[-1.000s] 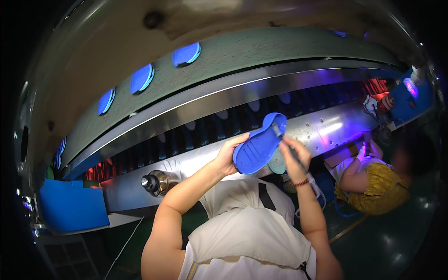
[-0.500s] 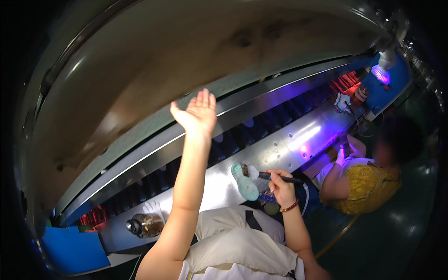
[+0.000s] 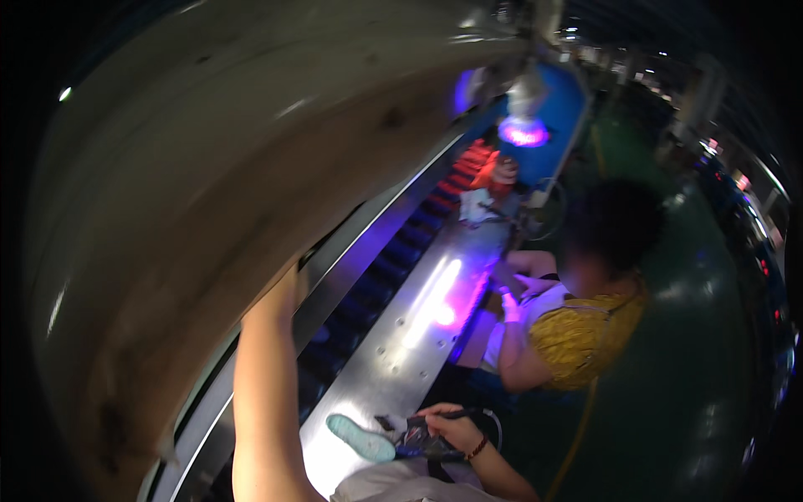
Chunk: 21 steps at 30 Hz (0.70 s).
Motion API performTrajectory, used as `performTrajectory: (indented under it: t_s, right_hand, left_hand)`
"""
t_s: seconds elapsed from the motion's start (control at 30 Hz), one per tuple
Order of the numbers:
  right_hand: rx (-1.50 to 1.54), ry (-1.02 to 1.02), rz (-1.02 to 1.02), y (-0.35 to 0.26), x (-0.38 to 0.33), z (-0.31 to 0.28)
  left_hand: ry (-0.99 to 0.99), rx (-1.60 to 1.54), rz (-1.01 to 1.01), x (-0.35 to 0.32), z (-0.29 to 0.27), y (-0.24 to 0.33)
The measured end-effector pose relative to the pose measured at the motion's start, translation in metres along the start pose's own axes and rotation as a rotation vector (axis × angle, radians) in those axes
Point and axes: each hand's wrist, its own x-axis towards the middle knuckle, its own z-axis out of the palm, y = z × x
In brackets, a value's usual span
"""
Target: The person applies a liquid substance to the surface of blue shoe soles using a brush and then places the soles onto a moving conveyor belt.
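My left arm reaches up to the lower edge of a large beige curved hood [image 3: 209, 226]. The left hand [image 3: 286, 289] is mostly hidden behind it, and its fingers do not show. Low in the picture, my right hand [image 3: 452, 428] is closed around the dark handle of a brush [image 3: 456, 413], whose tip is blurred. Left of that hand, a turquoise shoe sole [image 3: 361, 438] lies flat on the metal bench [image 3: 372, 368], not touched by either hand. A small dark piece [image 3: 384, 422] sits beside the sole.
A co-worker in a yellow top [image 3: 577, 343] sits along the bench to the right, gloved hands on a dark item. Beyond are a glowing purple lamp [image 3: 524, 132], a blue board [image 3: 556, 105] and a white cloth [image 3: 477, 206]. A dark roller conveyor [image 3: 343, 343] runs beside the bench.
The view has swung to the right. My left hand, earlier open with fingers spread before the hood, has gone behind its edge. My right hand still holds the brush near the sole.
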Motion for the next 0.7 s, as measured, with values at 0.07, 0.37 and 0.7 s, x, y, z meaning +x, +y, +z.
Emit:
performTrajectory:
  t_s: [0.07,0.37,0.7]
  right_hand:
    - [0.023,0.109,0.037,-0.006,-0.011,-0.017]
    - [0.119,0.009,0.065,-0.004,0.002,-0.001]
    - [0.287,-0.179,-0.146,-0.028,-0.002,0.042]
  left_hand:
    - [-0.038,-0.024,0.058,0.016,0.025,0.021]
    - [0.166,0.039,0.39,-0.059,-0.027,-0.006]
    - [0.244,-0.484,0.434,-0.329,-0.105,-0.082]
